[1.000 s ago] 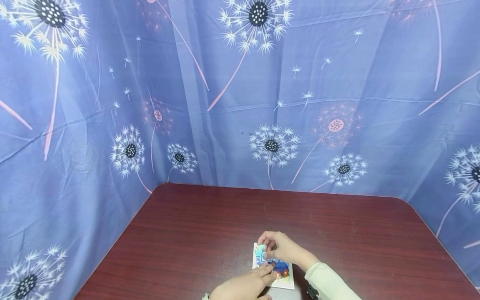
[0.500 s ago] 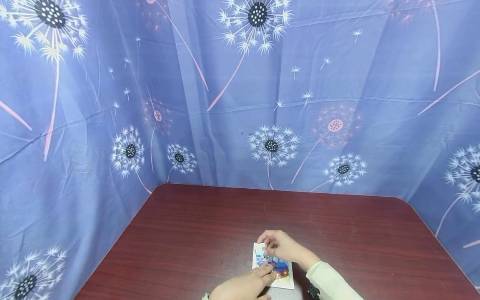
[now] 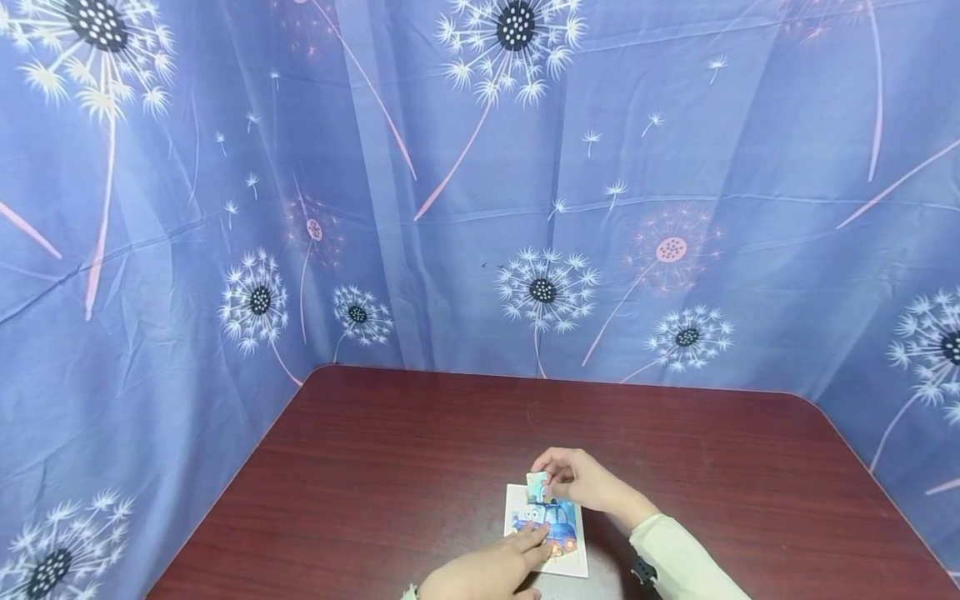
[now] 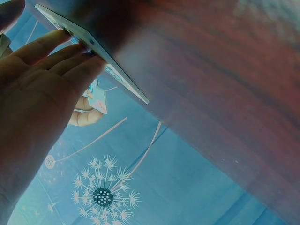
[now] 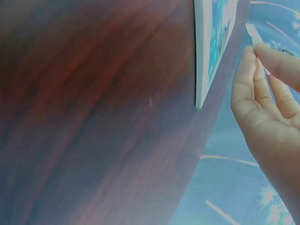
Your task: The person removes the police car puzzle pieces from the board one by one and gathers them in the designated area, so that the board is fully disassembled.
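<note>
A jigsaw board (image 3: 566,570) with a white border and a blue cartoon vehicle lies near the front of the table. The outstretched fingers of my left hand (image 3: 491,568) rest on its lower part; the left wrist view shows that hand (image 4: 44,89) flat against the picture. Above the board's far edge, my right hand (image 3: 585,481) pinches a light-blue jigsaw piece (image 3: 536,485) between thumb and fingers. Edge-on in the right wrist view, this piece (image 5: 256,35) stands tilted, raised off the board (image 5: 200,70).
The dark red wooden table (image 3: 390,450) stretches out behind and to both sides of the board. A blue curtain (image 3: 450,275) with dandelion prints hangs along its back and side edges. Something light grey (image 3: 558,587) shows beneath the board's near edge.
My right hand has moved up and slightly right, lifting the jigsaw piece from the board's upper part. The left hand stays in place on the board.
</note>
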Available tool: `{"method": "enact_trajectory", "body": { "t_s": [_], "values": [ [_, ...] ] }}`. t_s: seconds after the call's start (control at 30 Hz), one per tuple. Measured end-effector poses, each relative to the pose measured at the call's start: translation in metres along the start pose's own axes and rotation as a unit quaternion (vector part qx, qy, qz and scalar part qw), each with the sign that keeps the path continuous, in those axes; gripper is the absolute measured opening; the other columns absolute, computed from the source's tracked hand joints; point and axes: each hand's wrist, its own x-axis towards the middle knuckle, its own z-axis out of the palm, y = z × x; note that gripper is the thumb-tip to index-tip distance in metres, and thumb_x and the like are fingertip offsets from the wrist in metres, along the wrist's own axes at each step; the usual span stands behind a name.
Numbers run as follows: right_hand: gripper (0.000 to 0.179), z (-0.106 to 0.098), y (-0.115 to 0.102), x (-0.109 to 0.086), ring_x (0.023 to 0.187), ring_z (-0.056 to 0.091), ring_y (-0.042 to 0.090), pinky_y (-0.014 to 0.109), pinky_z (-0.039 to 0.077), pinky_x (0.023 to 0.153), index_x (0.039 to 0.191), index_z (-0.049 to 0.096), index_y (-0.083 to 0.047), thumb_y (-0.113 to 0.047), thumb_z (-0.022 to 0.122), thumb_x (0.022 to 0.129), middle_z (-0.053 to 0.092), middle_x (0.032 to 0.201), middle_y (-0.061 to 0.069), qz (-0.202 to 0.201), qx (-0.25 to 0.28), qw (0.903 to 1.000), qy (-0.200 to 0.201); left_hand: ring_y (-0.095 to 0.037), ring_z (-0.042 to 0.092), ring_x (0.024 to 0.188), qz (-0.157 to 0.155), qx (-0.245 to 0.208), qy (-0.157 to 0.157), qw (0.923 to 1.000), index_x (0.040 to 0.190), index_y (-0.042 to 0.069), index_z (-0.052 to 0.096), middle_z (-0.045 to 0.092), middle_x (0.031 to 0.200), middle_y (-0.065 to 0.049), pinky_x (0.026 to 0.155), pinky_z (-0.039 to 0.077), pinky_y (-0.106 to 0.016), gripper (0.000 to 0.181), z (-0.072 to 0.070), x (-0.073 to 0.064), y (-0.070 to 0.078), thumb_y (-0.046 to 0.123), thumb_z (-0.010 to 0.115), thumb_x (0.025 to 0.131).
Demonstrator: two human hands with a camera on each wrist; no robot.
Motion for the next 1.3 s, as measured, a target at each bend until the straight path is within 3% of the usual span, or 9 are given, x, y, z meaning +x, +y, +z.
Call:
{"method": "enact_trajectory", "body": {
  "t_s": [0.3,0.5,0.97,1.2,1.3],
  "values": [
    [0.025,-0.023,0.007,-0.011,0.075,0.061,0.014,0.023,0.051,0.064,0.108,0.062,0.001,0.009,0.062,0.084,0.063,0.088,0.016,0.02,-0.017,0.9996,0.013,-0.017,0.031,0.141,-0.011,-0.015,-0.01,0.9998,0.144,0.01,0.045,0.034,0.153,-0.006,0.109,0.034,-0.028,0.052,0.0,0.002,0.001,0.032,0.055,0.098],
    [0.027,-0.037,0.011,-0.021,0.074,0.06,0.013,0.027,0.053,0.062,0.109,0.061,0.003,0.009,0.061,0.083,0.063,0.088,0.017,0.025,-0.014,0.9993,0.025,-0.016,0.031,0.14,-0.015,-0.007,0.0,0.9999,0.144,0.013,0.046,0.035,0.153,-0.003,0.107,0.036,-0.028,0.052,0.0,0.002,0.004,0.033,0.056,0.097],
    [0.027,-0.065,0.023,-0.042,0.073,0.06,0.015,0.031,0.054,0.061,0.111,0.059,0.007,0.009,0.061,0.084,0.063,0.086,0.019,0.037,0.016,0.9987,0.031,-0.019,0.032,0.14,-0.009,-0.021,-0.001,0.9997,0.144,0.012,0.045,0.034,0.153,-0.006,0.109,0.035,-0.029,0.051,0.001,0.001,0.002,0.03,0.055,0.097],
    [0.026,-0.073,0.03,-0.049,0.068,0.059,0.014,0.034,0.054,0.054,0.109,0.055,0.014,0.012,0.06,0.084,0.061,0.082,0.023,0.023,0.033,0.9988,0.029,-0.018,0.034,0.139,-0.003,-0.006,0.003,1.0,0.142,0.009,0.047,0.038,0.151,-0.007,0.108,0.034,-0.028,0.051,-0.001,0.0,0.002,0.03,0.056,0.097],
    [0.026,-0.075,0.032,-0.052,0.066,0.057,0.013,0.035,0.052,0.05,0.109,0.055,0.015,0.011,0.059,0.083,0.061,0.082,0.023,0.035,0.035,0.9984,0.029,-0.019,0.035,0.139,-0.001,0.0,0.004,1.0,0.142,0.009,0.047,0.038,0.151,-0.008,0.108,0.035,-0.028,0.052,-0.001,0.001,0.002,0.03,0.057,0.096]
  ]
}}
